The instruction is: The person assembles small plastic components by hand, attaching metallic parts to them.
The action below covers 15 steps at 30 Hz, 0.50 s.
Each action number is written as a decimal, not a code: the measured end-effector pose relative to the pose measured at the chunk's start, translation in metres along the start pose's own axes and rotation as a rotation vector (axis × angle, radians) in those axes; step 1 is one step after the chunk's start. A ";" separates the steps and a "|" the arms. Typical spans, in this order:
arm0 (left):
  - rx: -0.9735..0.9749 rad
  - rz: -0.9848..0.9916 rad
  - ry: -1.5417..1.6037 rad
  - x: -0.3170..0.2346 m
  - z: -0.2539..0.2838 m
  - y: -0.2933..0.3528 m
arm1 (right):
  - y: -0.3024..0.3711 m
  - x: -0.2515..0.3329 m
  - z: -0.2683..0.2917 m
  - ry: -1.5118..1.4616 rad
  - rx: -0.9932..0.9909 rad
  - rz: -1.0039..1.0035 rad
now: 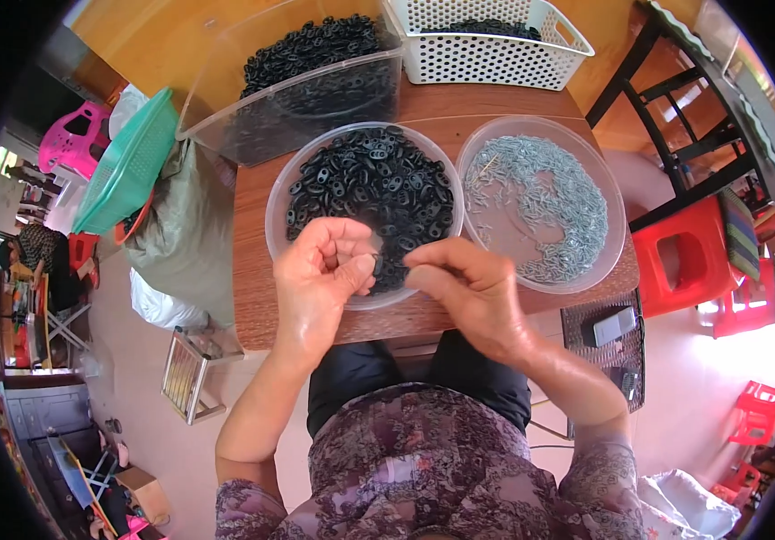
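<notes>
Left hand point(320, 270): above the near part of the left bowl point(272, 216); grip curled, thumb drawn toward the fingers. From where I stand, I cannot tell whether a part is held.
Right hand point(477, 283): facing the left hand, near but apart; grip narrowed at thumb and forefinger. Motion blur hides any contents; cannot tell.
Step in hand: judged to be small-part handling at the fingertips; the next move calls for precise finger alignment.
Black pieces point(369, 184): heaped in the left bowl, below and beyond the hands; flat, oval, holed, faintly glossy.
Silver pins point(581, 202): slender, metallic-looking, strewn mainly along the far and right sides of the right bowl point(504, 229).
Surface point(252, 297): brown, wood-grained; carries both round bowls.
Clear bin point(266, 146): smooth, see-through walls; more black pieces inside.
White basket point(495, 67): perforated walls; dark contents.
</notes>
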State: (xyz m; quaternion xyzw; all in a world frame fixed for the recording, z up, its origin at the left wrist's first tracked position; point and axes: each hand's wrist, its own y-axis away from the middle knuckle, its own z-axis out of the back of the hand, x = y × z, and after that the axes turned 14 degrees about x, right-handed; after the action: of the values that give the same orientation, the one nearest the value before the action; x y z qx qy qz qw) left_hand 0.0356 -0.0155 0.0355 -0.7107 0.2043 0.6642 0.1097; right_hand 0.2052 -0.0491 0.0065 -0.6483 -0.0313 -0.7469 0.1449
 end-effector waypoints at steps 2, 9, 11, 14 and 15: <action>-0.031 -0.114 -0.074 0.002 -0.009 0.005 | -0.003 -0.001 -0.010 -0.025 0.018 0.108; -0.037 -0.289 0.116 0.013 -0.010 0.011 | -0.005 0.006 -0.026 0.122 -0.079 0.264; -0.073 -0.316 0.056 0.018 -0.014 0.012 | -0.002 0.002 -0.027 -0.008 -0.073 0.178; -0.116 -0.336 -0.026 0.017 -0.023 0.016 | 0.002 0.006 -0.021 -0.214 -0.022 0.053; -0.123 -0.330 -0.049 0.016 -0.025 0.017 | 0.003 0.009 -0.021 -0.305 -0.002 -0.029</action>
State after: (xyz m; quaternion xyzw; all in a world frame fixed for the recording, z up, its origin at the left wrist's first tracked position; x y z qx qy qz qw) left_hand 0.0508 -0.0433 0.0243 -0.7234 0.0410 0.6657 0.1786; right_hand 0.1852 -0.0580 0.0112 -0.7537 -0.0616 -0.6419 0.1269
